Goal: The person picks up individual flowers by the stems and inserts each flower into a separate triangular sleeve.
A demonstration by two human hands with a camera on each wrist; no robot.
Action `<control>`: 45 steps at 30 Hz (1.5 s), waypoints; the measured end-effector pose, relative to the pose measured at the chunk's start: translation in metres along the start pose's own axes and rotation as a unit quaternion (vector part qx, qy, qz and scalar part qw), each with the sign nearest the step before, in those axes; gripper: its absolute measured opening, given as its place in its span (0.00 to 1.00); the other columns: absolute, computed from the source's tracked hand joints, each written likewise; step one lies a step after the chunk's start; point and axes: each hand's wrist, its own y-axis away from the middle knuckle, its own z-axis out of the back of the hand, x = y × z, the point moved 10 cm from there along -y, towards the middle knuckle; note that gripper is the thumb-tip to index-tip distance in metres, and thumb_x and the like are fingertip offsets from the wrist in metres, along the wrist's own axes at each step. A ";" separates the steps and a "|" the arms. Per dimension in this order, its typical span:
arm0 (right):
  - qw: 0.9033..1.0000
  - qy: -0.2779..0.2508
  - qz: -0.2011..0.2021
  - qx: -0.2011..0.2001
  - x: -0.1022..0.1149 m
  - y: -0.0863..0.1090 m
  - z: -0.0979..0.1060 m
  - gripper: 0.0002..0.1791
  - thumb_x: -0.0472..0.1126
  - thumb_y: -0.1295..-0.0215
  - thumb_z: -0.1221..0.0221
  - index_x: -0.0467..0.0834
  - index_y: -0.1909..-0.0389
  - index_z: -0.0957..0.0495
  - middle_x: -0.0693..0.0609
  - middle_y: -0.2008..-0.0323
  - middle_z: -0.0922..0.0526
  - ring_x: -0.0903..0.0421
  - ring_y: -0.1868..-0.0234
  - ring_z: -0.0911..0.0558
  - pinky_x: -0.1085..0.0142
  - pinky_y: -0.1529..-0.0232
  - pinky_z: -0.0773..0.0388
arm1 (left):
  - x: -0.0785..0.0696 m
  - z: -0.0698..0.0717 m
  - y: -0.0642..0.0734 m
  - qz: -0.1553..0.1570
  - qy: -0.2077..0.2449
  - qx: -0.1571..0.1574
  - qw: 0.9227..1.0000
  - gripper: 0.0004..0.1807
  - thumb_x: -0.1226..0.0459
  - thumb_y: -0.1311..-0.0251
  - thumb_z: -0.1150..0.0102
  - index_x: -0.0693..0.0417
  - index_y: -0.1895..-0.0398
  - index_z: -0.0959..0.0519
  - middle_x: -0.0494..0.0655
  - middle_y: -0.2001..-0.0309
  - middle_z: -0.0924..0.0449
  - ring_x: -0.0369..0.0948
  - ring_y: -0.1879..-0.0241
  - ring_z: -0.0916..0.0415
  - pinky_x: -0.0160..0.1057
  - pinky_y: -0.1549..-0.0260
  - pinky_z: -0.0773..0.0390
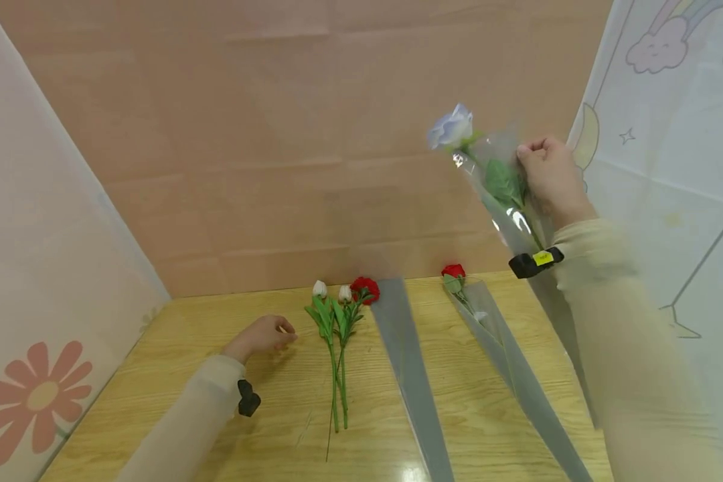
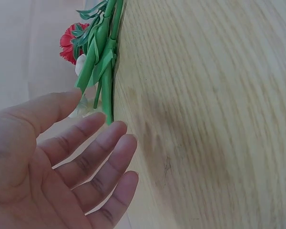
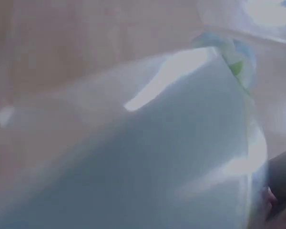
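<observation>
Up at the right in the head view, my right hand [image 1: 551,174] pinches the upper edge of a clear plastic flower sleeve [image 1: 509,217]. A pale blue rose [image 1: 453,127] with a green leaf stands in this sleeve, its bloom above the rim. The sleeve [image 3: 157,157] fills most of the right wrist view, blurred, and mostly hides that hand. My left hand [image 1: 262,336] hovers low over the table, fingers loosely bent and holding nothing. Just right of it lie white tulips [image 1: 320,289] and a red carnation [image 1: 366,290]. The left wrist view shows the left hand's palm [image 2: 19,171] beside their green stems [image 2: 102,57].
On the wooden table [image 1: 187,375], a long grey-looking sleeve [image 1: 406,355] lies right of the carnation. Farther right, a red rose [image 1: 453,271] lies in another sleeve [image 1: 524,381]. A pink-brown cloth [image 1: 247,134] hangs behind, and patterned white cloths [image 1: 669,134] flank both sides.
</observation>
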 end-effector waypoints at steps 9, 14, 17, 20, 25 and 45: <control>0.991 0.104 0.007 0.084 -0.150 0.006 -0.109 0.13 0.40 0.22 0.61 0.32 0.54 0.36 0.44 0.66 0.32 0.49 0.62 0.31 0.63 0.63 0.34 | 0.011 0.004 0.010 0.010 0.003 -0.007 1.000 0.16 0.61 0.32 0.46 0.64 0.49 0.23 0.55 0.60 0.19 0.46 0.63 0.21 0.46 0.63 0.20; 0.987 0.133 0.026 0.090 -0.209 0.013 -0.138 0.12 0.39 0.22 0.62 0.34 0.57 0.36 0.42 0.67 0.30 0.47 0.65 0.29 0.59 0.65 0.33 | 0.013 0.004 0.015 0.007 0.003 -0.008 1.000 0.16 0.61 0.32 0.46 0.65 0.49 0.23 0.55 0.61 0.19 0.46 0.65 0.21 0.46 0.63 0.20; 0.984 0.147 0.016 0.100 -0.228 0.022 -0.149 0.10 0.38 0.22 0.63 0.35 0.56 0.36 0.39 0.66 0.28 0.45 0.67 0.28 0.56 0.65 0.32 | 0.018 0.003 0.016 0.013 0.006 -0.011 1.000 0.15 0.61 0.32 0.46 0.65 0.51 0.23 0.53 0.65 0.20 0.44 0.68 0.22 0.45 0.64 0.22; 0.982 0.159 -0.001 0.101 -0.243 0.027 -0.155 0.08 0.33 0.25 0.63 0.34 0.54 0.37 0.33 0.61 0.26 0.40 0.64 0.27 0.50 0.61 0.29 | 0.023 0.002 0.015 0.020 0.011 -0.011 1.000 0.14 0.61 0.31 0.47 0.64 0.51 0.23 0.51 0.67 0.21 0.43 0.71 0.24 0.43 0.66 0.23; 0.979 0.176 -0.050 0.093 -0.268 0.029 -0.155 0.16 0.27 0.37 0.61 0.31 0.47 0.40 0.27 0.55 0.25 0.35 0.58 0.25 0.44 0.53 0.29 | 0.026 0.000 0.012 0.022 0.016 -0.011 1.000 0.14 0.61 0.31 0.47 0.64 0.51 0.23 0.52 0.66 0.21 0.43 0.71 0.24 0.42 0.69 0.22; 0.971 0.189 0.022 0.143 -0.165 0.046 -0.195 0.25 0.37 0.26 0.60 0.26 0.35 0.41 0.28 0.37 0.37 0.32 0.35 0.39 0.41 0.35 0.40 | 0.018 0.001 0.012 0.011 0.009 -0.016 1.000 0.14 0.62 0.31 0.47 0.65 0.51 0.23 0.54 0.65 0.20 0.45 0.71 0.22 0.44 0.66 0.21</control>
